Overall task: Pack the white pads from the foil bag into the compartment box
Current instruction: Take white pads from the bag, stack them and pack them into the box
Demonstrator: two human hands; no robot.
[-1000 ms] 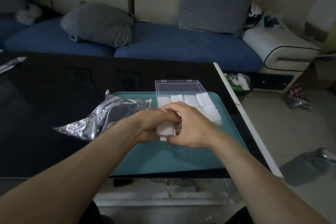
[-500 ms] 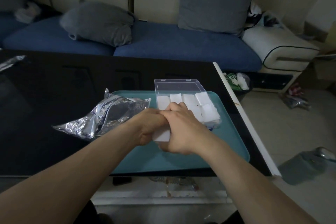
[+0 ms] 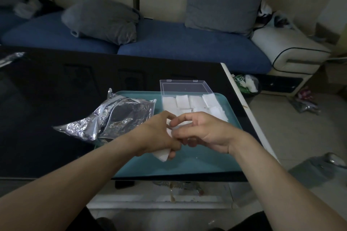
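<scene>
A clear compartment box with its lid up stands at the back of a teal tray; white pads fill its compartments. The crumpled foil bag lies on the tray's left edge. My left hand grips a stack of white pads, whose lower corner shows below the fingers. Just in front of the box, my right hand meets it, thumb and forefinger pinching the top of that stack. Most of the stack is hidden by the hands.
The tray rests on a black glossy table whose white right edge drops to the floor. A blue sofa with grey cushions lies beyond. A scrap of foil sits at the far left.
Both hands have tilted and parted a little over the tray. The right hand's fingers have uncurled from covering the stack to a pinch at its top, and the stack's lower corner now shows.
</scene>
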